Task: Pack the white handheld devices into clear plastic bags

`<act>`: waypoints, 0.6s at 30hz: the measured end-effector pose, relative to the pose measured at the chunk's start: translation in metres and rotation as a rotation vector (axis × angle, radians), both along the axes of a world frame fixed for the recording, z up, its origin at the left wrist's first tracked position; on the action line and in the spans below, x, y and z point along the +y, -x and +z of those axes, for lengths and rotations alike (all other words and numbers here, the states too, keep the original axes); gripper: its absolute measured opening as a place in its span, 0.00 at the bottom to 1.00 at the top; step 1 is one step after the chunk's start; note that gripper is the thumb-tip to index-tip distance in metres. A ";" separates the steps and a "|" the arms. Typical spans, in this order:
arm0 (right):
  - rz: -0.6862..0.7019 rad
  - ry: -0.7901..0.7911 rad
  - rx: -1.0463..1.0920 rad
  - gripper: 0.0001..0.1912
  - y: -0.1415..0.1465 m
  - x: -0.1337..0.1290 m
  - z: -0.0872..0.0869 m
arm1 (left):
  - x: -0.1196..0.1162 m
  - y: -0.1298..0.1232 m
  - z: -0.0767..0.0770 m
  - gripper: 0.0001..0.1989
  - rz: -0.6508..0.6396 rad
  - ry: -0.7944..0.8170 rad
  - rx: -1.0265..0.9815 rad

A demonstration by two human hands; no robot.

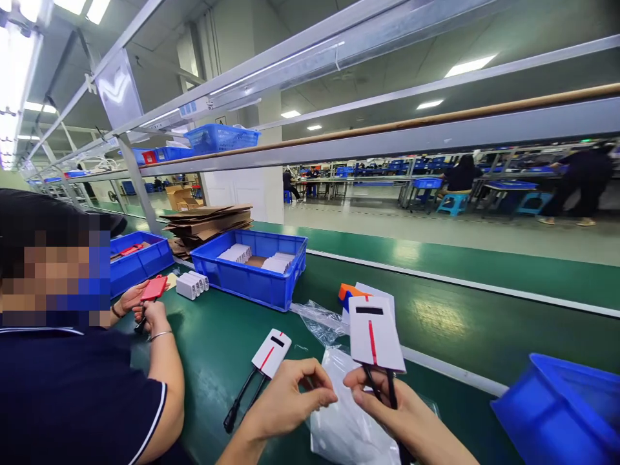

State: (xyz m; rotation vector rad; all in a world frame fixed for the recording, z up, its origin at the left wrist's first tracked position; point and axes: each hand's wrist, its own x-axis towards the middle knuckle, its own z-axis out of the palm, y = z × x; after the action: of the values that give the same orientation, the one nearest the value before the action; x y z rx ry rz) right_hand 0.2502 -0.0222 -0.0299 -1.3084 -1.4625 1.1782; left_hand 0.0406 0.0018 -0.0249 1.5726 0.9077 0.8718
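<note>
1. I see my right hand (387,403) closed around two black cables that hang from a white card (375,332); the card stands upright above the fingers, so its face with the red line and black slot is turned to me for looking

2. My left hand (285,400) is beside it, fingers bent and pinched together, almost touching the right hand; I cannot tell if it grips a cable end or only a corner of the bag

3. A clear plastic bag (346,426) lies flat on the green table (217,349) under both hands, I think so the card can go down on it easily

4. A second white card (271,352) with black cables lies on the table just left of my left hand, apart from the one I hold

5. Behind the held card there is another white piece with an orange thing (349,292), partly hidden

6. A blue crate (252,284) with white pieces inside stands further back, near enough to reach; small white boxes (192,284) stand beside it

7. At my left a person in a dark shirt holds a red card (154,288) with both hands, near another blue crate (138,261)

8. A blue bin (557,413) is tilted at the lower right, well apart from my hands
</note>
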 end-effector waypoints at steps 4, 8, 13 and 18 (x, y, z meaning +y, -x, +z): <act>0.114 0.038 -0.002 0.19 0.002 -0.004 0.011 | 0.001 0.000 0.007 0.08 0.015 -0.021 0.026; 0.264 0.103 -0.029 0.11 -0.004 -0.004 0.017 | 0.002 0.005 0.010 0.13 0.033 -0.104 0.121; 0.275 0.063 -0.036 0.05 -0.001 -0.004 0.018 | -0.001 0.005 0.011 0.18 -0.022 -0.167 0.224; 0.235 0.017 0.038 0.15 0.001 -0.001 0.014 | -0.005 -0.001 0.006 0.20 -0.156 -0.112 0.224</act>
State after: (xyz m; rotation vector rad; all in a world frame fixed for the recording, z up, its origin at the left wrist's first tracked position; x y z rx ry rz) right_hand 0.2490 -0.0228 -0.0158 -1.1408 -1.6140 1.3609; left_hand 0.0417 -0.0035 -0.0185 1.8388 0.8906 0.6549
